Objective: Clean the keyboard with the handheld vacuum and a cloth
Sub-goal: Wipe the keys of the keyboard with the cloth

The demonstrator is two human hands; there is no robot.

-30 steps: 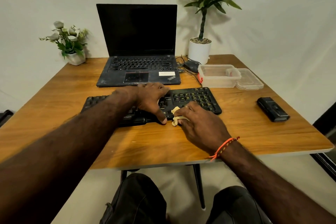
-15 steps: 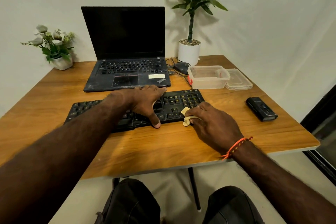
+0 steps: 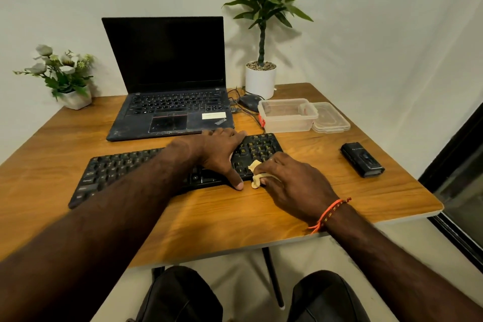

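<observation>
A black keyboard point(image 3: 122, 167) lies across the wooden table point(image 3: 235, 219) in front of me. My left hand point(image 3: 219, 151) rests flat over its right-middle part, thumb hooked over the near edge, holding it steady. My right hand point(image 3: 292, 180) grips a small crumpled cream cloth point(image 3: 256, 172) and presses it on the keyboard's near right corner. A black handheld vacuum point(image 3: 362, 159) lies on the table to the right, apart from both hands.
An open black laptop point(image 3: 170, 112) stands behind the keyboard. A clear plastic box point(image 3: 287, 115) and its lid point(image 3: 330, 117) sit at the back right, beside a mouse point(image 3: 249, 99) with cables. A potted plant point(image 3: 261, 76) and a flower pot point(image 3: 65, 76) stand at the back corners.
The camera view has swung right, so everything sits further left in frame. My right hand with the cloth has shifted slightly along the keyboard's near right edge. My left hand keeps its hold.
</observation>
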